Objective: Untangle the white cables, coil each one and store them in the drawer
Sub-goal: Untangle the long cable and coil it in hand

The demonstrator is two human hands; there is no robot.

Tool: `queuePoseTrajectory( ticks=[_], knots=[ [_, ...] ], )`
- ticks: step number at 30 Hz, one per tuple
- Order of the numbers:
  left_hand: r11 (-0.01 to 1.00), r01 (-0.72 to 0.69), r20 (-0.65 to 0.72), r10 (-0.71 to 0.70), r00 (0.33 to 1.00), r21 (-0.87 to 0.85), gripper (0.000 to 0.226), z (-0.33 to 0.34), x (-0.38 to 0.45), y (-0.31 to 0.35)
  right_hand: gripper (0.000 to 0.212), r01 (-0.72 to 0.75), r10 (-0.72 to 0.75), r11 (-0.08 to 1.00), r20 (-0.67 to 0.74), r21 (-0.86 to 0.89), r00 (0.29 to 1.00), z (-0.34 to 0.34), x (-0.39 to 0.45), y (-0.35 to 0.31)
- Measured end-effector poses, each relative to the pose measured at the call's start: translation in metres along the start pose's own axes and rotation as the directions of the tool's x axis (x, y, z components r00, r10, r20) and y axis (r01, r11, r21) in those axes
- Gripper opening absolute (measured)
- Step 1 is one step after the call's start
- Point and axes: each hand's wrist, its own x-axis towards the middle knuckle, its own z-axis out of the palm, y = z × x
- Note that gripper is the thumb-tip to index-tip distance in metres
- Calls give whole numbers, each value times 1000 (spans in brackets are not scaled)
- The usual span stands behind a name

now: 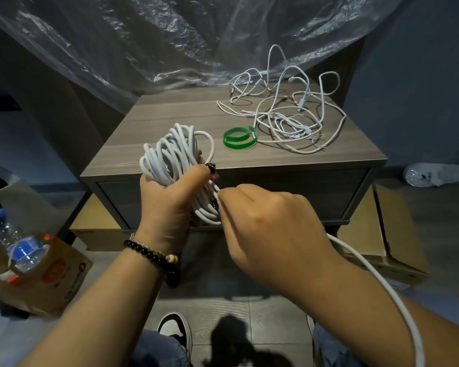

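Running past my right forearm, the loose tail of the thick white cable [376,282] trails down and off the bottom edge of the view. I have its other end in my right hand [270,234], fingertips pinching the strand where it meets the coil [175,160]. My left hand [167,202] is wrapped around that coil, fingers curled through the loops, and holds it up in front of the counter [186,109], level with the closed drawer [289,192].

As I read it, I am in the middle of the coiling step on the first cable: most of it is wound, with one length left to bring in. The next move calls for drawing the tail up and laying another loop into the left hand without letting the turns already there slip or spread. After that the bundle needs binding, and the green strap [239,139] lying open on the counter looks right for that.

Farther back on the counter sits the tangle of thin white cables [289,112], knotted and untouched, just beside the strap. Those remain to be separated and coiled, and nothing has gone into the drawer yet.

Off to my left a water bottle [16,245] stands in a cardboard box [53,282] on the floor.
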Motion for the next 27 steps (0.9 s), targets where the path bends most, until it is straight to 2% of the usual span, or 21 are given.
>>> queuePoseTrajectory(
  ticks=[4, 6, 9, 12, 15, 18, 20, 23, 25, 27],
  knots=[
    [1000, -2, 4, 2, 1000, -13, 23, 2, 0, 2, 1, -9, 9, 999, 13, 48, 1000, 2, -2, -2],
    [999, 26, -13, -26, 1000, -33, 30, -1, 5, 2, 7, -25, 23, 996, 16, 85, 1000, 3, -3, -2],
    [998, 15, -140, -24, 990, -65, 21, -7, 14, 1, 14, -58, 52, 985, 40, 164, 998, 4, -4, -3],
    [998, -18, -258, 2, 966, -61, 8, -8, 18, 5, 22, -136, 117, 934, 75, 331, 990, 6, -3, 0],
    [963, 116, -364, -202, 909, -244, 10, -11, 22, 5, 25, -168, 131, 837, 106, 521, 986, 8, -1, 3],
    [869, 164, -357, -355, 864, -467, 14, -16, 29, 9, 26, -176, 83, 739, 171, 650, 982, 9, -1, 4],
    [835, 139, -340, -362, 868, -533, 18, -22, 31, 11, 27, -271, 52, 646, 313, 714, 948, 6, -1, 6],
    [788, 96, -311, -348, 884, -609, 25, -33, 34, 19, 27, -426, -15, 544, 516, 723, 856, 0, 2, 14],
    [745, 69, -294, -344, 892, -663, 32, -41, 35, 25, 26, -503, -43, 546, 622, 670, 782, -1, 4, 22],
    [720, 63, -265, -334, 905, -691, 36, -44, 35, 29, 23, -551, 2, 562, 665, 617, 747, -2, 6, 28]
  ],
)
